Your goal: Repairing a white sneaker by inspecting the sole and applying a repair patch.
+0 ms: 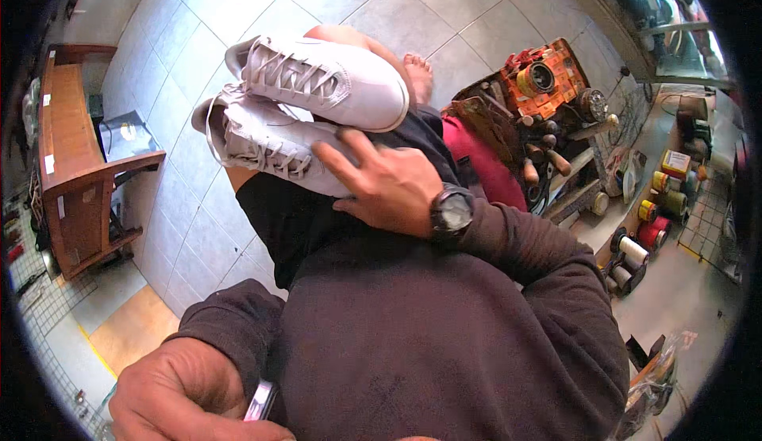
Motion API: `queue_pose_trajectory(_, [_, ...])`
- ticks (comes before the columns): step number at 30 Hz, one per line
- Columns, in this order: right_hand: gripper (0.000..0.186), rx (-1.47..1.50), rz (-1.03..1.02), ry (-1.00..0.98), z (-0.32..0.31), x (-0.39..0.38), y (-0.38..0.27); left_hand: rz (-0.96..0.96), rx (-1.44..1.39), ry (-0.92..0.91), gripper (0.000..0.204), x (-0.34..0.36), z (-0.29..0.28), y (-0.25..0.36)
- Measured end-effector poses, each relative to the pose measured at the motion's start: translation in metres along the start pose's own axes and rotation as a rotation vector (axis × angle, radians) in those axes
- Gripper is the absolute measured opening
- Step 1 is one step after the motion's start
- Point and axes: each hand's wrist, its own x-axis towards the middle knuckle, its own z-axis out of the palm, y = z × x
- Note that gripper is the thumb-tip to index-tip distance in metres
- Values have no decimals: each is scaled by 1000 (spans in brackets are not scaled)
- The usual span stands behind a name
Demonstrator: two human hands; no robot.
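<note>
Two white lace-up sneakers lie across my lap, both laced. The upper sneaker (349,84) overlaps the lower sneaker (278,143), their toes pointing right. My right hand (389,187), with a dark watch on its wrist, rests on the toe of the lower sneaker, fingers spread and not wrapped round it. At the lower left, my left hand (178,397) is close to my body with its fingers curled. A slim shiny object (260,401) sticks up by those fingers; its kind is not clear, and the fingertips are partly cut off by the frame edge.
A wooden box (548,100) of tools with wooden handles and orange tins stands at the right. Beyond it are several thread spools (655,231). A brown wooden stand (79,195) is at the left on the tiled floor. My bare foot (418,76) shows ahead.
</note>
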Motion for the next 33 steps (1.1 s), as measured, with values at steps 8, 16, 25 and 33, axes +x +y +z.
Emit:
queue_pose_trajectory(8, [102, -238, 4, -25, 21, 0, 2, 177, -241, -45, 14, 10, 12, -24])
queue_pose_trajectory(16, [94, 162, 3, -122, -13, -5, 3, 132, -224, -45, 14, 13, 19, -23])
queue_pose_trajectory(25, [93, 1428, 291, -246, -57, -69, 39, 52, -264, -103, 10, 29, 15, -30])
queue_pose_trajectory(33, [106, 1395, 490, 269, -121, -61, 57, -180, -96, -130, 12, 39, -3, -1])
